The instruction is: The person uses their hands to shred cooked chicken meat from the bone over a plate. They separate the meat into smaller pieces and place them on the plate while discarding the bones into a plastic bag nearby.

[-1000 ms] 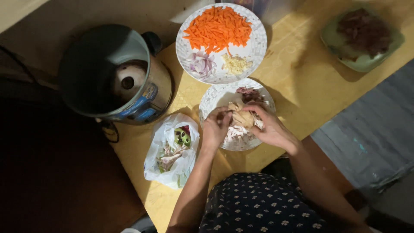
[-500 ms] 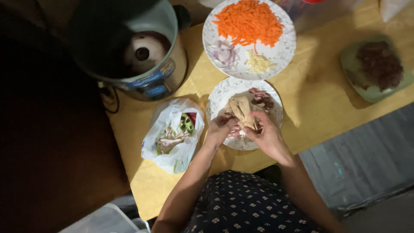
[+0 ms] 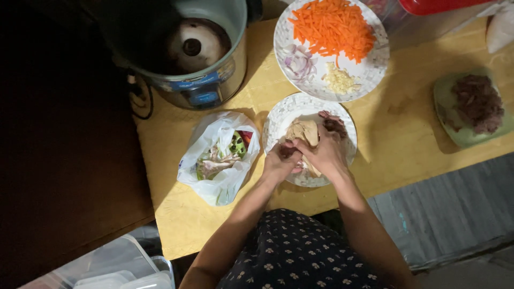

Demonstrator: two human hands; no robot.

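Observation:
Both my hands meet over a small white patterned plate (image 3: 284, 115) on a yellow table (image 3: 396, 128). My left hand (image 3: 278, 163) and my right hand (image 3: 324, 152) grip a pale piece of cooked chicken (image 3: 305, 131) together, fingers pressed into it. More meat bits lie under my hands on the same plate. My forearms come up from the bottom of the view over a dark dotted dress.
A larger white plate (image 3: 369, 75) holds shredded carrot, sliced red onion and minced garlic. An open steel cooker pot (image 3: 195, 53) stands at the back left. A white plastic bag of scraps (image 3: 217, 160) lies left of my hands. A green plate of dark meat (image 3: 474, 104) sits right.
My hands have stayed on the chicken over the small plate, shifting their grip slightly. The view has moved, so the table and plates sit differently in the frame.

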